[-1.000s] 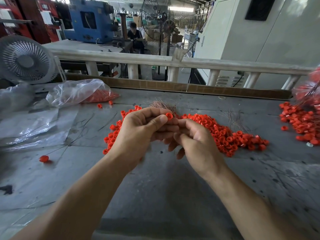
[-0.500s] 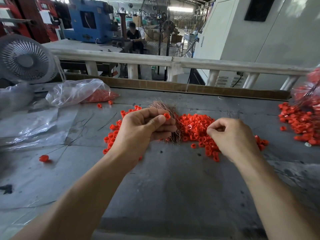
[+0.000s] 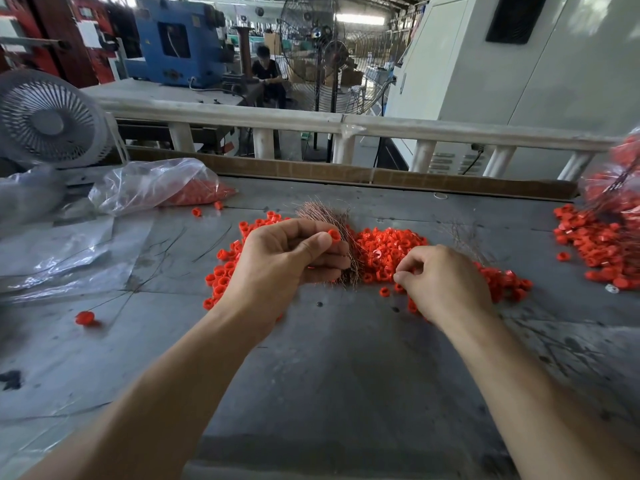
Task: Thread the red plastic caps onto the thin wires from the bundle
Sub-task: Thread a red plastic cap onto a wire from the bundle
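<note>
My left hand (image 3: 284, 261) is closed around a bundle of thin coppery wires (image 3: 323, 214) that fans out above my fingers. Its thumb and forefinger also pinch one red cap (image 3: 334, 234) against the bundle. A heap of red plastic caps (image 3: 388, 245) lies on the grey table (image 3: 329, 358) behind and between my hands. My right hand (image 3: 443, 282) rests at the heap's near edge with thumb and forefinger pinched together. I see nothing between those fingertips.
A clear bag holding red caps (image 3: 156, 185) and loose plastic sheeting (image 3: 52, 254) lie at the left, near a small fan (image 3: 48, 119). A second heap of caps (image 3: 595, 244) is at the right. One cap on a wire (image 3: 85, 317) lies left. A railing (image 3: 346, 121) backs the table.
My hands were together at the cap; the right hand pulled away to the right, then dropped to the near edge of the heap. The left hand kept the bundle and cap.
</note>
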Available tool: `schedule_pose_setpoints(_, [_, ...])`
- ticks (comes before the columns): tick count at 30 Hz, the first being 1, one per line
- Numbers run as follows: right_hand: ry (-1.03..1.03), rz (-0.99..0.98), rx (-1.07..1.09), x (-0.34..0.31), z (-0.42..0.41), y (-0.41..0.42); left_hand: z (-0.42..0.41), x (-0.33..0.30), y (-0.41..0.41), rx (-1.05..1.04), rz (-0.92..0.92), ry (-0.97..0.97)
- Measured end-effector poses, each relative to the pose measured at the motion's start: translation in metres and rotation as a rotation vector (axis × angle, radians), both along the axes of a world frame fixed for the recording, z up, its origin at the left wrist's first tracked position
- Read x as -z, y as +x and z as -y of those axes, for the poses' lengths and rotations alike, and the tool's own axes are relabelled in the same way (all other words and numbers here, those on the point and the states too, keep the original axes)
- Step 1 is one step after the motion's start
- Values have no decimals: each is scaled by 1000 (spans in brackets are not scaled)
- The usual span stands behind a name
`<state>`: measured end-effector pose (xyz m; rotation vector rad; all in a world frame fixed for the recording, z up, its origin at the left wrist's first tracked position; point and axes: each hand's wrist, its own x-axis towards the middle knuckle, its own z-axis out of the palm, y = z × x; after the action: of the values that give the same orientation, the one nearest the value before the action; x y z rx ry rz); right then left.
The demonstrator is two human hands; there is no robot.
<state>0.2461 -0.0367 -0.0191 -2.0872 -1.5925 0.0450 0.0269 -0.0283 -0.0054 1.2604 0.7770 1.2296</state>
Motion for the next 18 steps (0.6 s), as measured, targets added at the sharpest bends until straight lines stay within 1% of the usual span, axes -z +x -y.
schedule_pose_setpoints(5, [-7,42,5,3,-3,1,-2,1,0,5,-3,2])
schedule_pose_setpoints(11, [46,-75,-35,2,-2,1,-2,2,-1,2,-13,8])
schedule_pose_setpoints(15, [18,-21,25,3,-3,11,-2,2,-1,2,-16,7])
schedule_pose_setpoints(18, [-9,-35,16,3,-2,16,-1,1,-1,1,-25,10])
